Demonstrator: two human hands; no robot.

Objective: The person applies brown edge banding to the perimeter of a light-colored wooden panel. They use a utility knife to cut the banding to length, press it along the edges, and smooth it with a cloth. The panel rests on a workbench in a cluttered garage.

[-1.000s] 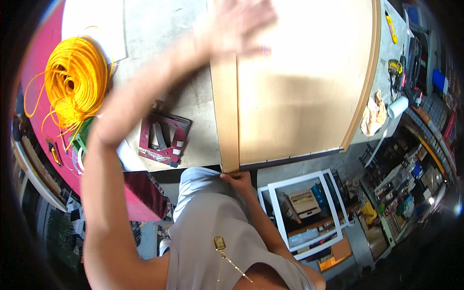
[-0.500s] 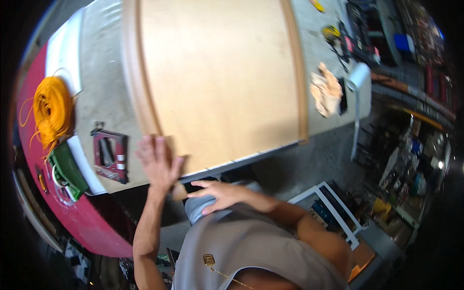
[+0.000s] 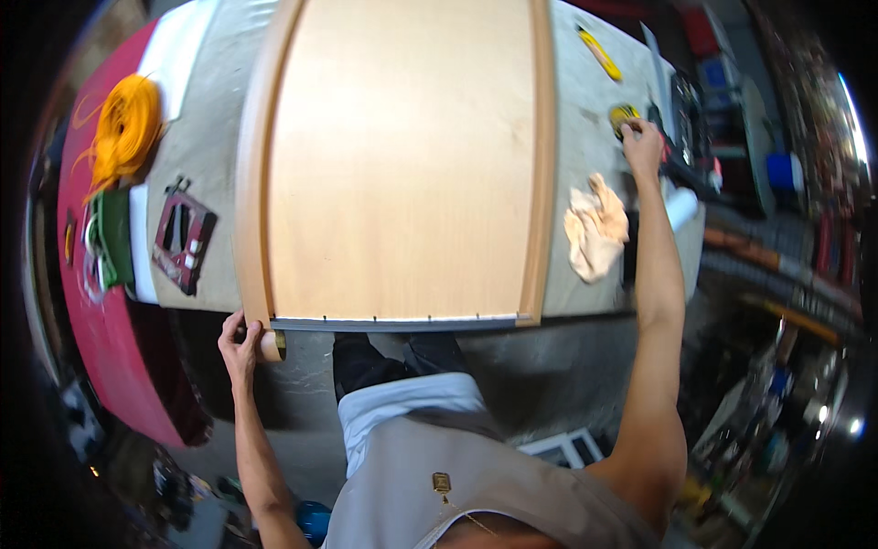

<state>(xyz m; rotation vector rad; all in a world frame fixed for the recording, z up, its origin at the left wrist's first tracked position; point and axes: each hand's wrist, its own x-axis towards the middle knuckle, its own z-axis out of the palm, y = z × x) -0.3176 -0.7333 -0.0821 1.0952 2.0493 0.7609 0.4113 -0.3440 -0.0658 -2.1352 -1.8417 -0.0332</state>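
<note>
A pale wooden panel (image 3: 402,183) lies on the bench, with brown wooden strips (image 3: 541,165) down both sides and a dark strip (image 3: 393,324) along its near edge. At the panel's near left corner, my left hand (image 3: 240,346) is closed around a tan roll of tape (image 3: 272,345). Stretched far to the right, my right hand (image 3: 644,146) has its fingers curled together just below a yellow and black tape measure (image 3: 624,116). Whatever lies between those fingers is hidden.
Left of the panel are a dark red staple gun (image 3: 185,236), an orange coil of cord (image 3: 126,123) and a green pouch (image 3: 112,238). A crumpled peach cloth (image 3: 596,229), a yellow utility knife (image 3: 599,53) and a black power tool (image 3: 690,119) lie on the right.
My right hand has gone from in front of my body to the bench's right side. My left hand has moved off the panel's surface to its corner, now gripping the roll. The view has shifted.
</note>
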